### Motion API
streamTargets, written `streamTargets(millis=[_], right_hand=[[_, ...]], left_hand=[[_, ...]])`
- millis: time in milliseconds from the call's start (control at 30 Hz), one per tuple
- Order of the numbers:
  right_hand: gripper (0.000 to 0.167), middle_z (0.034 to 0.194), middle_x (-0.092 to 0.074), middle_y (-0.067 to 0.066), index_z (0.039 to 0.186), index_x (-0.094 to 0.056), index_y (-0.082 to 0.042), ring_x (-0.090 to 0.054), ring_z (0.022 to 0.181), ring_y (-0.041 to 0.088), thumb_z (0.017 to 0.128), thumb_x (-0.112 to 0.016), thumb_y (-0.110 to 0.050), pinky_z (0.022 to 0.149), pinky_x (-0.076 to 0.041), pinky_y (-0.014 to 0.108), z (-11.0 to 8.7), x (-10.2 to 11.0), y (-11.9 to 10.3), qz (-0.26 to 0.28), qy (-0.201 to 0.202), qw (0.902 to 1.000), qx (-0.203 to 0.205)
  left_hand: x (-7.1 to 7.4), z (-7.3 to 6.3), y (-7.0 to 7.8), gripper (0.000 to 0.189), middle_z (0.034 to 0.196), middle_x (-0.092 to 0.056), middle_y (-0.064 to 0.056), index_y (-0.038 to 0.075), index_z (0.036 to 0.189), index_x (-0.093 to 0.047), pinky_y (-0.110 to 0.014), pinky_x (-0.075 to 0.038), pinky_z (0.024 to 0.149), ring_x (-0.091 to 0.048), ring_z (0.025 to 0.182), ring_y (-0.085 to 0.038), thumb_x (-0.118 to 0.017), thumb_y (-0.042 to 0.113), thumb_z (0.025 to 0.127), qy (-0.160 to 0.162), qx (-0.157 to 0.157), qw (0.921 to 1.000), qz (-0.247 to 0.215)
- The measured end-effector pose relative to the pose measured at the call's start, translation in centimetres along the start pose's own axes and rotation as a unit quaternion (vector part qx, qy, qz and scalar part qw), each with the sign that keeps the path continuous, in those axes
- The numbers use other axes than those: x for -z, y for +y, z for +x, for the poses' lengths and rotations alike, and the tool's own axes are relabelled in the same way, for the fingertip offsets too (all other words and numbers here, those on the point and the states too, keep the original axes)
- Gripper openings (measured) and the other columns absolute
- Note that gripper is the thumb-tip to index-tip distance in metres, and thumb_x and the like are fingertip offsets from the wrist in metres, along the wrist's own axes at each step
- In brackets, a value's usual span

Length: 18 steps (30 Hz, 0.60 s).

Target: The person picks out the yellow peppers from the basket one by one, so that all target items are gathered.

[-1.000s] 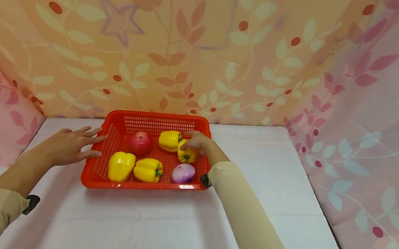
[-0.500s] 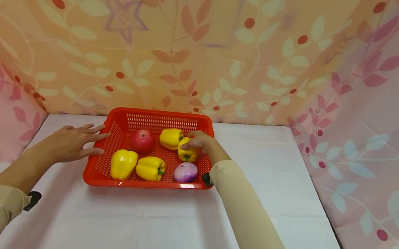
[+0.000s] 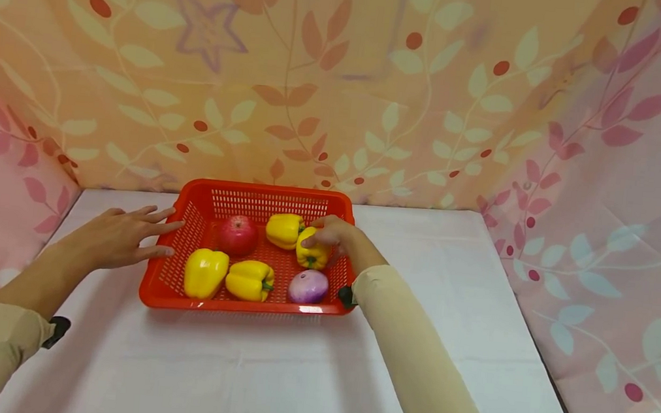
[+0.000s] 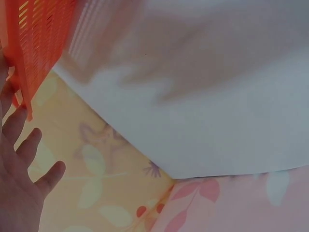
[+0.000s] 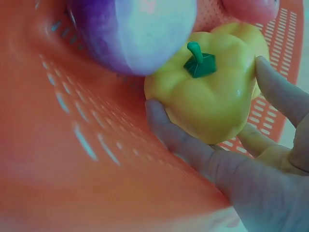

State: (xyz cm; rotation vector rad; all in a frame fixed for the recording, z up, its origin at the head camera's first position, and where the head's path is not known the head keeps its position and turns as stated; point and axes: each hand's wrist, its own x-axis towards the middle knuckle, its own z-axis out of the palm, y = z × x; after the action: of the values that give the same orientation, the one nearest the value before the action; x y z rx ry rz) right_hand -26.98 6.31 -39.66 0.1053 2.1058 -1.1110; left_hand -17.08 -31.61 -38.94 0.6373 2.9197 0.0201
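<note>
A red plastic basket (image 3: 242, 307) holds several yellow bell peppers, a pomegranate (image 3: 237, 235) and a purple onion (image 3: 308, 286). My right hand (image 3: 336, 234) reaches in at the right side and grips one yellow bell pepper (image 3: 312, 249). The right wrist view shows fingers on opposite sides of that bell pepper (image 5: 207, 96), whose green stem points away from the palm. My left hand (image 3: 121, 237) has its fingers spread at the basket's left rim. In the left wrist view the fingertips lie against or close to the basket's side (image 4: 36, 48); firm contact is hard to tell.
Beside the gripped pepper lies another yellow bell pepper (image 3: 284, 231). Two more, a bell pepper (image 3: 205, 274) and a bell pepper (image 3: 250, 281), sit at the front left of the basket. White cloth (image 3: 232, 381) covers the table; patterned curtains (image 3: 341, 89) stand behind and at both sides.
The view has shifted slightly, moving the scene a little right. My right hand stays around the same bell pepper, and my left hand keeps its place at the rim.
</note>
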Motion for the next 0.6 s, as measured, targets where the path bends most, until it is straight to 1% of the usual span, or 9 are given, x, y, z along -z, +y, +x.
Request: streamTargets(millis=[200,300,400,467,600], right_hand=[[0.072,0.147,-0.039,0.017,0.154,-0.036,-0.010,-0.049,0.124,0.039,0.091,-0.071,-0.010,0.096,-0.047,0.065,-1.0,1.5,-0.6,0.020,-0.016,0.9989,0.038],[0.071,0.147,-0.038,0.018,0.154,-0.034,-0.011,-0.047,0.126,0.039,0.092,-0.070,-0.012,0.097,-0.046,0.064,-1.8,2.6,-0.8,0.028,-0.029,0.9975,0.058],[0.071,0.147,-0.037,0.017,0.154,-0.032,-0.013,-0.046,0.128,0.039,0.093,-0.069,-0.013,0.097,-0.047,0.062,-3.0,3.8,-1.1,0.032,-0.045,0.9956,0.076],[0.073,0.148,-0.036,0.016,0.155,-0.031,-0.013,-0.046,0.129,0.039,0.093,-0.069,-0.014,0.095,-0.049,0.061,-3.8,4.6,-1.3,0.028,-0.050,0.9939,0.095],[0.074,0.148,-0.038,0.015,0.155,-0.032,-0.012,-0.047,0.127,0.039,0.092,-0.069,-0.013,0.089,-0.052,0.062,-5.2,6.1,-1.6,0.014,-0.042,0.9896,0.137]], left_hand=[[-0.1,0.0,0.0,0.071,0.152,-0.042,-0.022,0.014,0.144,-0.053,-0.076,-0.033,0.098,-0.038,0.136,-0.051,-0.063,0.058,0.090,0.001,-0.003,1.0000,0.003],[-0.1,0.1,0.1,0.070,0.152,-0.041,-0.022,0.013,0.144,-0.053,-0.076,-0.034,0.098,-0.038,0.136,-0.051,-0.063,0.057,0.091,-0.001,-0.005,1.0000,0.003],[0.0,0.2,0.1,0.069,0.152,-0.042,-0.022,0.013,0.144,-0.053,-0.076,-0.035,0.097,-0.038,0.136,-0.051,-0.063,0.056,0.091,0.000,-0.008,1.0000,0.006],[0.0,0.2,0.1,0.070,0.152,-0.042,-0.022,0.013,0.144,-0.053,-0.076,-0.035,0.097,-0.038,0.135,-0.051,-0.063,0.056,0.091,0.001,-0.007,0.9999,0.007],[0.1,0.0,0.2,0.071,0.151,-0.042,-0.023,0.012,0.144,-0.053,-0.076,-0.034,0.098,-0.038,0.135,-0.052,-0.063,0.057,0.090,-0.002,-0.004,1.0000,0.004]])
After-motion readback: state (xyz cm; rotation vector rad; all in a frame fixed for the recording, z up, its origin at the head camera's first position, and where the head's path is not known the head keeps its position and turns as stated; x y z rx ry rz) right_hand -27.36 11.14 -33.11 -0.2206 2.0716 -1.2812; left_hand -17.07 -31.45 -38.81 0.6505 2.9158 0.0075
